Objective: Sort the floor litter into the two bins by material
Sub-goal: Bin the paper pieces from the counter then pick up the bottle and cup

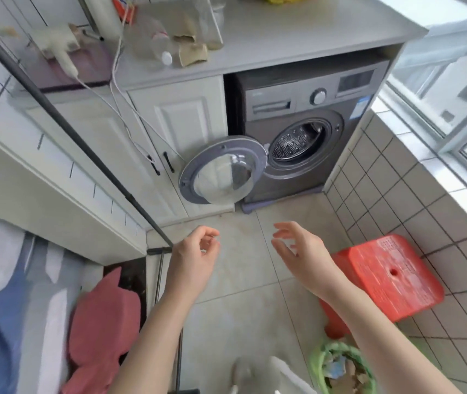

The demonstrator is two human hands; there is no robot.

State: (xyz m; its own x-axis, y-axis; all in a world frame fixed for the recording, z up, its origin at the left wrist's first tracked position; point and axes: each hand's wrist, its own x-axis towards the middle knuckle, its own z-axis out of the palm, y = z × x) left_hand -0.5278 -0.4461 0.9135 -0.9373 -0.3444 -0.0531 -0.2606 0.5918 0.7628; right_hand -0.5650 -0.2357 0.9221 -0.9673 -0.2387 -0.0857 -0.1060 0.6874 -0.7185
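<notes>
The pale tiled floor [241, 280] shows no litter on its visible stretch. Far off, the long white worktop [297, 32] carries a clear plastic bottle [155, 41] and torn brown cardboard scraps [192, 51]. At the near right, a green-rimmed round bin [316, 362] already holds paper-like scraps; a second bin cannot be made out. Both the left hand [195, 251] and right hand [297, 251] hover empty, fingers apart. Sorting looks mostly finished.

A pale tiled floor [235, 280] is seen, largely bare at its middle. A red plastic stool [388, 275] is set at its right edge against the tiled wall, and a green bin [316, 362] holding litter stands nearer, beside it.
</notes>
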